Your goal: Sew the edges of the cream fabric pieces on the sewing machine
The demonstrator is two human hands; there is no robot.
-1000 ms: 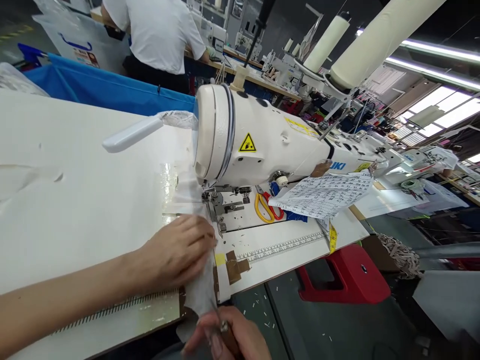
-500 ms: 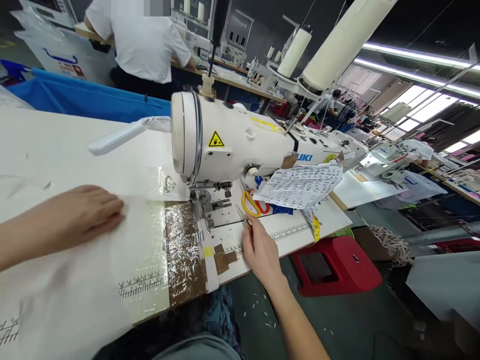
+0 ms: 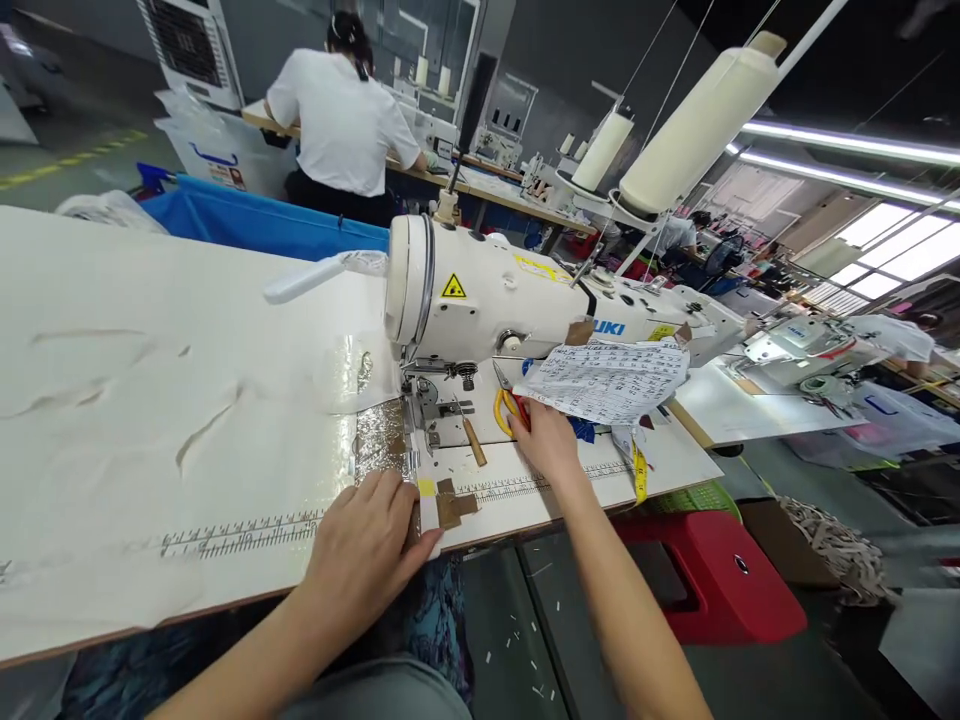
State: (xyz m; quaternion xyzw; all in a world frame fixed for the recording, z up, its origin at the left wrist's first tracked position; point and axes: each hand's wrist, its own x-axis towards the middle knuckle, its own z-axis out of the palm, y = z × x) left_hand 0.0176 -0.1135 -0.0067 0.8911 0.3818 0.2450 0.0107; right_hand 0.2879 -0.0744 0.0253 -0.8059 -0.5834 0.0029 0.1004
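Observation:
My right hand (image 3: 551, 440) is closed at the handles of a pair of scissors (image 3: 504, 408), one loop yellow and one red. The blades point away toward the sewing machine (image 3: 480, 290); my fingertips are partly hidden. My left hand (image 3: 367, 530) lies flat, thumb spread, on the table's front edge beside the brown taped strip (image 3: 381, 440). A wooden-handled awl (image 3: 474, 442) rests on the machine bed, between my hands and apart from both. Thin white fabric (image 3: 202, 400) with a few creases covers the table to the left.
A printed paper sheet (image 3: 607, 380) hangs from the machine over the scissors' right side. A yellow tape measure (image 3: 639, 472) hangs at the table's right edge. Below stands a red stool (image 3: 742, 575). A blue cloth bin (image 3: 255, 222) and a co-worker (image 3: 345, 120) are behind the table.
My right hand has let go of the awl, now on the machine bed, and taken hold of the scissors. My left hand has moved right from the fabric to the front edge.

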